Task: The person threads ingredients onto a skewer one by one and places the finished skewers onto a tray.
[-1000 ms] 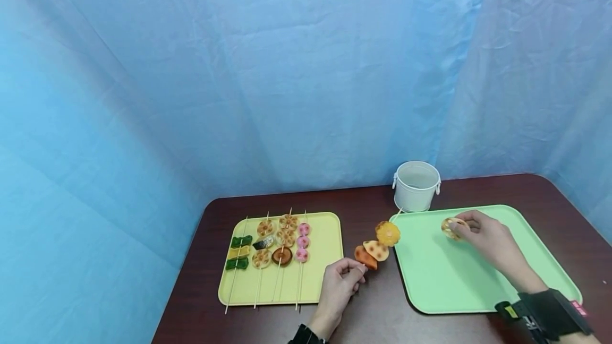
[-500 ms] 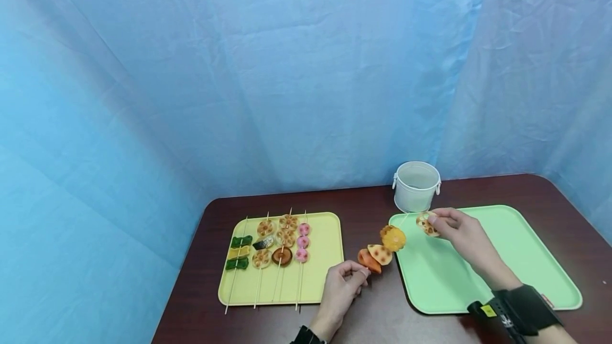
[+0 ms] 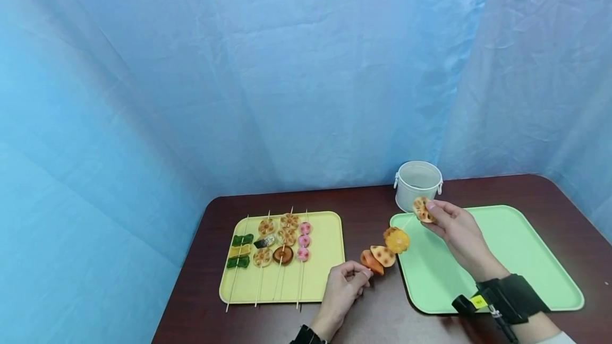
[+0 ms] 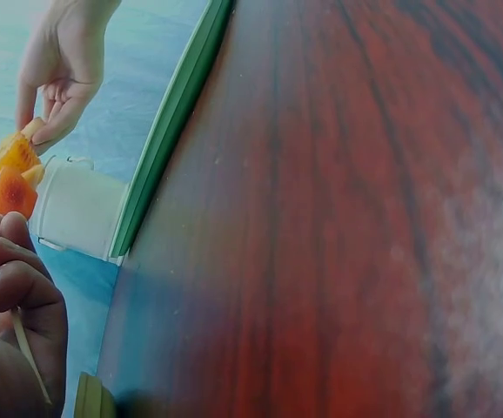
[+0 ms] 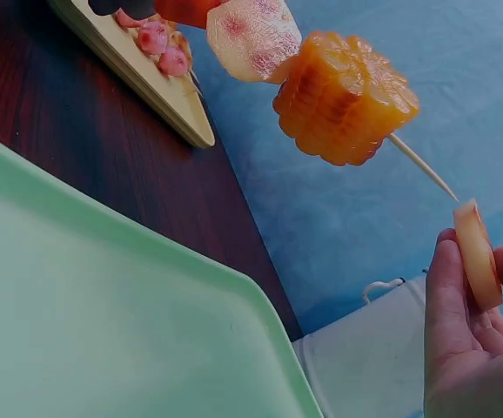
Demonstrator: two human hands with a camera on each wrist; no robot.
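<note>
My left hand [image 3: 341, 293] pinches a wooden skewer [image 4: 30, 357] just below its food. Threaded on it are an orange wedge [image 3: 370, 263], a pale spotted slice [image 3: 383, 255] and a yellow corn piece [image 5: 347, 97]. The skewer's bare tip points up and right, past the corn. Between thumb and fingers, my right hand [image 3: 461, 238] holds a browned lotus root slice [image 3: 423, 209] above the green tray's far left corner. In the right wrist view the tip ends right by the slice's edge; whether it touches, I cannot tell. The skewer's lower end is mostly hidden by the left hand.
A yellow tray [image 3: 320, 285] at left bears several loaded skewers, their sticks jutting over its near edge. The green tray [image 3: 526, 275] lies at right. Behind it stands a white bucket [image 3: 416, 190] with side handles. Blue cloth [image 3: 306, 78] hangs behind the dark table [image 3: 373, 323].
My right hand has moved left and slightly up with the lotus root slice, from over the green tray to the skewer's tip. The left hand and skewer have shifted slightly right.
</note>
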